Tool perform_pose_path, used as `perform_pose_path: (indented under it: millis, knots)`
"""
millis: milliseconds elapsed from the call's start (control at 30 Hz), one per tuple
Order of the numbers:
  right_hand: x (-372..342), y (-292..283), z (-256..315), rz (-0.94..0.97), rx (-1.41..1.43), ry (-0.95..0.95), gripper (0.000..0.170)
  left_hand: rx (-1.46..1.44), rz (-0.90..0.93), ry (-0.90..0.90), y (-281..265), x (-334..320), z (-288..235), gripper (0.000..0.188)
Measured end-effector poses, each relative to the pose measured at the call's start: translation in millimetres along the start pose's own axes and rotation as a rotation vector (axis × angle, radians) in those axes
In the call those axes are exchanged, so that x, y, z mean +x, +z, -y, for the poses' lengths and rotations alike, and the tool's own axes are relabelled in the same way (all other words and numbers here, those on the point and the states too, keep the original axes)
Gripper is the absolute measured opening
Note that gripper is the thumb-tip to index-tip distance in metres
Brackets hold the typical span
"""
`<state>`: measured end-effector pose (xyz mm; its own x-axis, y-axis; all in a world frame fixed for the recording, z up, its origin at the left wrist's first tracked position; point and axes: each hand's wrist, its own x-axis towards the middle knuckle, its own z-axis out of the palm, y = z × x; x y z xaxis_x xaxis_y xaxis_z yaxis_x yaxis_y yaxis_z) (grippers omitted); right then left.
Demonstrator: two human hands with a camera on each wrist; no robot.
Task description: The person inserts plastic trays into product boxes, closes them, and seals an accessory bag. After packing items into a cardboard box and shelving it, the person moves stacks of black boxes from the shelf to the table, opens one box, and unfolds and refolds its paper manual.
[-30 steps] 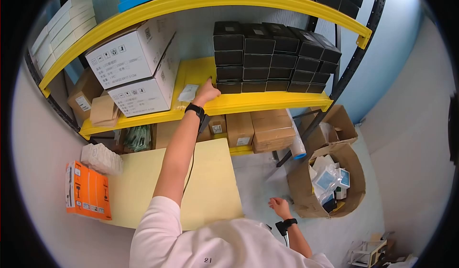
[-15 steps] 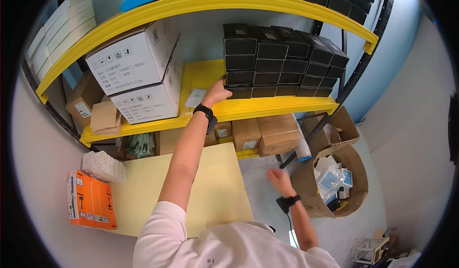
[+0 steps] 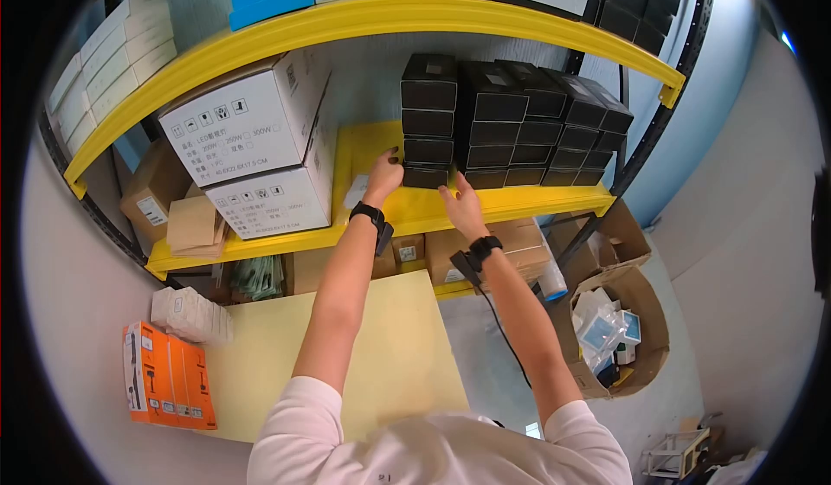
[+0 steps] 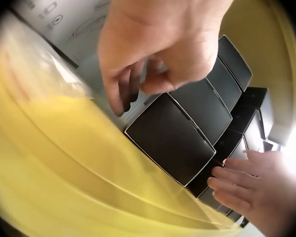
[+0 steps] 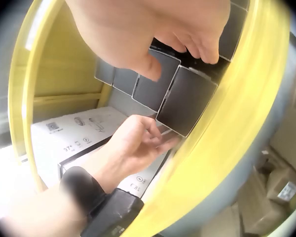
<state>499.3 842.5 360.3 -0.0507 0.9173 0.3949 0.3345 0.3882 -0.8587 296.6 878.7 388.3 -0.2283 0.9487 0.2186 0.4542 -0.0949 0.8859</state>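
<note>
A column of stacked black boxes (image 3: 429,123) stands on the yellow shelf (image 3: 511,198), a narrow gap dividing it from the other black boxes (image 3: 541,130). My left hand (image 3: 383,179) is at the column's left side near the bottom, its fingers reaching back along the boxes. On the other side, the right hand (image 3: 465,210) has its fingers by the gap and its thumb before the lowest box. In the left wrist view, the left hand (image 4: 160,39) hangs over a black box's front (image 4: 170,140), with the right hand (image 4: 251,182) opposite. Neither hand curls round a box.
Two large white cartons (image 3: 268,199) stand left on the shelf, with a clear plastic packet (image 3: 356,191) beside them. Below are a pale yellow table (image 3: 381,338), an orange box (image 3: 169,377) and cardboard boxes. An open carton (image 3: 649,359) of packaging stands at right.
My right hand has risen from beside the body to the shelf. The leftmost column of black boxes has parted from its neighbours, leaving a gap. My left hand has stayed at its left side.
</note>
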Motion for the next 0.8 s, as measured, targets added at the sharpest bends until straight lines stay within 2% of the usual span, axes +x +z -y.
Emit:
perform_pose_path:
  millis: [33, 67, 100, 167, 200, 267, 300, 333, 367, 400, 467, 600, 667, 700, 733, 767, 800]
  knots:
    - [7.8, 3.5, 3.0, 0.027, -0.004, 0.075, 0.077, -0.207, -0.073, 0.006, 4.2, 1.2, 2.6, 0.058]
    - [10.8, 8.9, 6.0, 0.022, -0.004, 0.067, 0.077, -0.415, -0.147, 0.015, 4.8, 2.6, 0.7, 0.059]
    - [14.2, 14.5, 9.7, -0.034, 0.044, 0.063, 0.08, -0.419, -0.15, 0.025, 4.2, 9.5, 5.0, 0.059]
    - [28.4, 22.6, 10.1, -0.075, 0.109, 0.092, 0.086, -0.609, 0.004, -0.184, 6.5, 32.1, 28.9, 0.055]
    - [35.1, 22.3, 6.4, -0.076, 0.109, 0.088, 0.086, -0.611, 0.002, -0.18, 10.6, 35.8, 30.3, 0.055]
    - [39.6, 15.1, 16.1, 0.073, 0.173, 0.134, 0.085, -0.76, 0.041, -0.23, 15.0, 18.7, 1.9, 0.051]
    - [38.5, 12.8, 20.8, 0.078, 0.176, 0.135, 0.085, -0.758, 0.036, -0.232, 12.6, 4.9, -14.3, 0.051]
    - [36.7, 10.2, 25.0, 0.105, 0.172, 0.138, 0.087, -0.75, 0.085, -0.146, 9.7, -10.3, -31.5, 0.054]
    - [35.0, 10.2, 24.5, 0.131, 0.167, 0.142, 0.09, -0.743, 0.135, -0.062, 10.5, -16.7, -35.7, 0.057]
    - [32.2, 11.6, 23.8, 0.136, 0.165, 0.144, 0.09, -0.745, 0.131, -0.066, 12.9, -17.6, -34.1, 0.057]
    - [26.5, 19.7, 8.8, 0.049, 0.196, 0.053, 0.086, -0.778, 0.128, 0.052, 17.6, -19.6, -27.7, 0.055]
    - [10.2, 27.8, -11.6, 0.001, 0.233, -0.051, 0.075, -0.839, 0.045, -0.012, 18.4, -41.9, -32.1, 0.058]
    - [-11.7, 10.9, 5.2, 0.056, 0.426, 0.031, 0.065, -0.791, 0.059, 0.068, 21.5, -42.2, -11.2, 0.072]
    - [-22.0, 0.4, 16.1, 0.065, 0.395, 0.055, 0.056, -0.791, 0.053, 0.068, 14.1, -53.4, -23.2, 0.072]
    - [-29.2, -6.8, 20.4, 0.071, 0.397, 0.056, 0.056, -0.827, 0.082, -0.015, 1.0, -76.9, -49.1, 0.075]
    - [-34.4, -14.0, 23.2, 0.059, 0.489, 0.159, 0.059, -0.864, 0.112, -0.096, -6.6, -91.5, -63.1, 0.079]
    - [-33.7, -21.0, 27.2, 0.045, 0.582, 0.257, 0.064, -0.863, 0.107, -0.091, -10.0, -91.8, -62.7, 0.079]
